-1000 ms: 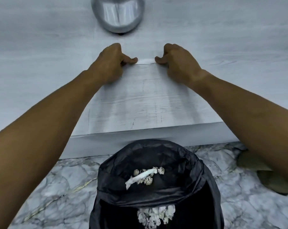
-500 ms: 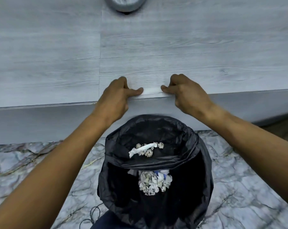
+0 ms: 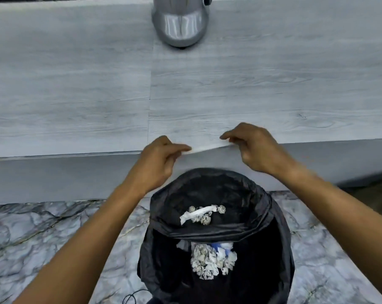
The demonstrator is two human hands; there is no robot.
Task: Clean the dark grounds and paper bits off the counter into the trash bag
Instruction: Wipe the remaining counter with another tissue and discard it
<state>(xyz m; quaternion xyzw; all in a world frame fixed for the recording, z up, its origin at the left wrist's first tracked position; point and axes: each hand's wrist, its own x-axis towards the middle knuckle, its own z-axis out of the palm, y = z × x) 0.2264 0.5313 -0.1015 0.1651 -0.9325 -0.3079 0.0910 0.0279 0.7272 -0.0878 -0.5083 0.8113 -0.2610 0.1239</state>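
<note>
Both of my hands pinch the top corners of a pale paper sheet (image 3: pixel 209 159) at the front edge of the grey wood-grain counter (image 3: pixel 76 95). My left hand (image 3: pixel 157 163) grips its left corner and my right hand (image 3: pixel 255 148) its right corner. The sheet hangs off the edge, in front of the counter's face. Directly below stands the open black trash bag (image 3: pixel 273 216). A white paper strip and crumpled bits (image 3: pixel 202 215) lie on a fold of the bag, and more crumpled paper (image 3: pixel 209 260) sits deeper inside. I see no dark grounds on the visible counter.
A shiny silver appliance base (image 3: pixel 180 23) stands at the counter's back, centre. The floor (image 3: pixel 43 233) is grey veined marble. A thin dark cable (image 3: pixel 130 296) loops on the floor by the bag's lower left.
Both hands dragged the paper sheet across the counter toward me, from mid-counter to its front edge and now just past it, above the bag. The view shifted with them.
</note>
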